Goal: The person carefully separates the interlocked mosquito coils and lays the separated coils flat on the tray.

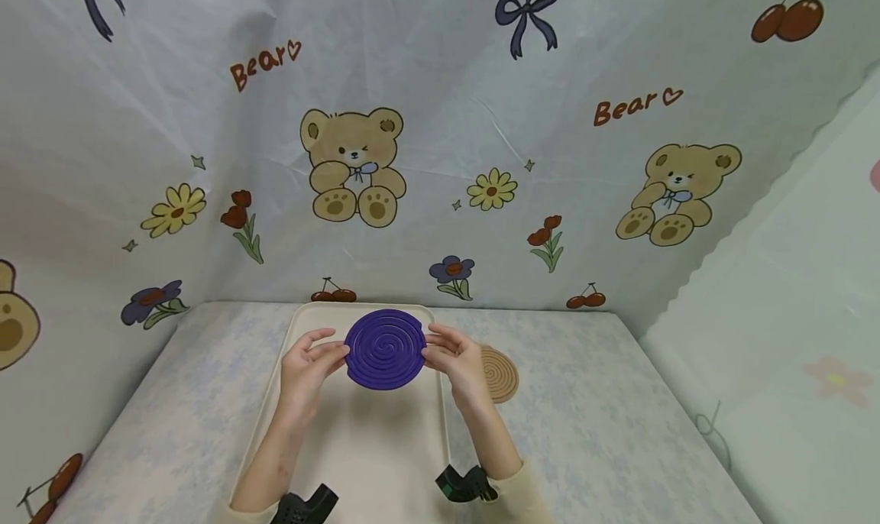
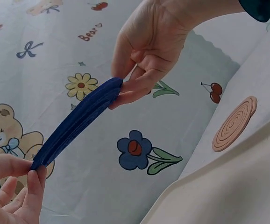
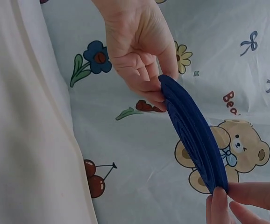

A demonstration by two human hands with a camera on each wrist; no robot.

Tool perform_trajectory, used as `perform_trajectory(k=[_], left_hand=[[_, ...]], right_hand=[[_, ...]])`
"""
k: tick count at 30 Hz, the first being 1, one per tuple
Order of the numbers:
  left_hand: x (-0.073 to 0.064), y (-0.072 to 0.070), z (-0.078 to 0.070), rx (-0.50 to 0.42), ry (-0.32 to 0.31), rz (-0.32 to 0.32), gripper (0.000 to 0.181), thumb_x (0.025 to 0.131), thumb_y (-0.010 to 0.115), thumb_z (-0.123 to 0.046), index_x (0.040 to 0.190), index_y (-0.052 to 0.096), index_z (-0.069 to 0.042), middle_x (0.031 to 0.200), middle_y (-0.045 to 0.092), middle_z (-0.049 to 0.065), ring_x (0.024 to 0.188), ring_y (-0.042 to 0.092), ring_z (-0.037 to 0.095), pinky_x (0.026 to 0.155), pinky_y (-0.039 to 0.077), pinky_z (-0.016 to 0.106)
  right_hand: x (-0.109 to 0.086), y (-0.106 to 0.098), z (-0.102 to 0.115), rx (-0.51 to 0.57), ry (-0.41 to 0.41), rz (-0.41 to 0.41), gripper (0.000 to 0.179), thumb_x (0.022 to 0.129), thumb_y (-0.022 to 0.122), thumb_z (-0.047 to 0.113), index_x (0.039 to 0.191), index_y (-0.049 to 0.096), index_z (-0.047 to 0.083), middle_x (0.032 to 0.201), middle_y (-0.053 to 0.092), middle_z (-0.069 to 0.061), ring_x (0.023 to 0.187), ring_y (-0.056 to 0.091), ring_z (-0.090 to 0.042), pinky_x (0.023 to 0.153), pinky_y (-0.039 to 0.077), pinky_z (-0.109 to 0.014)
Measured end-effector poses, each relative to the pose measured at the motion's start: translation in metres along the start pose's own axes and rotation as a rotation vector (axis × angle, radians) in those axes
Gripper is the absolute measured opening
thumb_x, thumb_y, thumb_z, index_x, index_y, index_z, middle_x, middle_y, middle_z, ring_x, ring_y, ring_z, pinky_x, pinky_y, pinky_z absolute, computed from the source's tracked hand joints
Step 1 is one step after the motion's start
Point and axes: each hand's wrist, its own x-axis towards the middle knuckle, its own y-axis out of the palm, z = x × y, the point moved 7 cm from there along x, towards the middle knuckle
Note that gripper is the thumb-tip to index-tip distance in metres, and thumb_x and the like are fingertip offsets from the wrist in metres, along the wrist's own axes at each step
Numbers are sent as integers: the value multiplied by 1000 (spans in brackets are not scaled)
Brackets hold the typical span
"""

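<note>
A round purple-blue disc with a spiral groove, like a coaster [image 1: 386,350], is held up over the far part of a cream tray [image 1: 374,463]. My left hand [image 1: 305,367] pinches its left edge between thumb and fingers. On the opposite edge my right hand [image 1: 459,360] pinches it the same way. Both wrist views show the coaster [image 2: 76,123] nearly edge-on, the left hand [image 2: 16,186] at one end and the right hand [image 2: 149,51] at the other. A tan spiral coaster [image 1: 502,374] lies on the table right of the tray, partly hidden behind my right hand.
The tray lies lengthwise on a pale mottled table [image 1: 584,432]. Behind the table hangs a white cloth [image 1: 440,73] printed with bears, bows and flowers. Dark camera mounts [image 1: 467,484] sit on both wrists.
</note>
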Motion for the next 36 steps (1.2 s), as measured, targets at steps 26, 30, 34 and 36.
perform_trajectory(k=[26, 30, 34, 36], left_hand=[[1, 2, 1, -37, -59, 103, 38, 88, 60, 6, 121, 46, -4, 73, 69, -14, 72, 66, 1, 74, 56, 16], [-2, 2, -9, 50, 56, 52, 37, 84, 63, 7, 118, 50, -1, 72, 69, -16, 70, 67, 2, 73, 57, 19], [-5, 3, -14, 98, 96, 22, 35, 82, 66, 7, 113, 54, 2, 71, 68, -16, 68, 67, 2, 70, 57, 19], [-5, 3, -14, 123, 96, 16, 34, 82, 68, 6, 113, 54, 2, 71, 68, -17, 69, 66, 2, 69, 57, 19]], right_hand=[[4, -1, -2, 120, 3, 12, 40, 81, 60, -14, 120, 53, -12, 84, 69, 4, 71, 66, -7, 66, 58, -21], [4, -2, -1, 126, 15, -10, 34, 81, 60, -14, 115, 58, -7, 80, 68, 4, 67, 66, -8, 63, 57, -22], [3, -3, 0, 120, 13, -22, 34, 81, 61, -14, 114, 58, -8, 77, 67, 3, 65, 65, -8, 61, 57, -22], [2, -4, 1, 115, 12, -27, 34, 81, 61, -14, 114, 58, -9, 77, 66, 3, 65, 65, -8, 61, 57, -22]])
